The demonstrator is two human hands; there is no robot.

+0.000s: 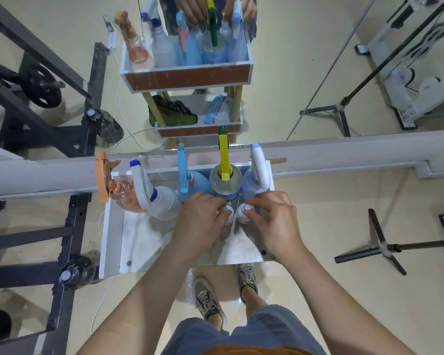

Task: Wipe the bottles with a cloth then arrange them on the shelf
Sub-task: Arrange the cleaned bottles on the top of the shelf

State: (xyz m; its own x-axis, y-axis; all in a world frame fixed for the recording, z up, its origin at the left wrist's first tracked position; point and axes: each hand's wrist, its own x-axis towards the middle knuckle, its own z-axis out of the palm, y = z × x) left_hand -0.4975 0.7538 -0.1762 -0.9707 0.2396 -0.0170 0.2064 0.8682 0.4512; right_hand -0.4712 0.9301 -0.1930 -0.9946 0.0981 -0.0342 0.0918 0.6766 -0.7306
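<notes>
White plastic makes the top tray of the shelf (pixel 118 234), which stands right up against a big wall mirror (pixel 305 60). Five spray bottles stand in a row along the back: an orange see-through bottle (pixel 124 198), a cloudy bottle with a white and blue trigger (pixel 164 203), a blue bottle with a light blue trigger (pixel 198 184), a clear bottle with a yellow trigger (pixel 226 179) and a pale blue bottle with a white trigger (pixel 249 187). Their triggers all point at the mirror. I think that is to make the row neat and leave room in front.

In front of the row, the left hand (pixel 203 221) holds a small clear bottle with a white cap (pixel 227 213). The right hand (pixel 274 221) holds a second small white-capped bottle (pixel 244 212) just beside it. Each hand's fingers are curled tight round its bottle top. My guess is that both bottles are going down side by side. I see no cloth in either hand.
</notes>
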